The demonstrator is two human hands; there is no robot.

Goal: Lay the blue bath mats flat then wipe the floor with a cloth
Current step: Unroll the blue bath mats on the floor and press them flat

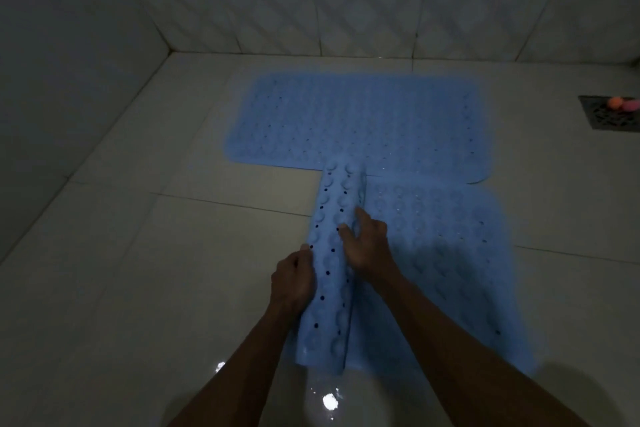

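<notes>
We reach both bare forearms down and forward from the bottom of the view. Our left hand [294, 276] cups the left side of the roll [332, 263], fingers curled against it with the thumb at its upper edge. Our right hand [367, 243] lies on the roll's right side, fingers spread and pressing on top, the palm over the seam where roll meets the unrolled part.

The roll is the curled-up left portion of the near mat [450, 263], a soft blue rubbery sheet. Its outer face shows rows of round suction cups and small dark holes. The unrolled part lies flat to the right, bumpy with the same dotted pattern, its rounded corner near the far mat [360, 121]. That far mat lies flat crosswise near the back wall, rectangular with rounded corners; the roll's far end overlaps its near edge.

The floor [156, 270] is pale glossy tile with thin grout lines, and wet glints shine near our arms. Open tile lies left of the roll up to the left wall. At the far right sits a dark metal drain [604, 116] with something small and orange-pink on it, well apart from both mats. The walls carry a diamond-pattern tile.
</notes>
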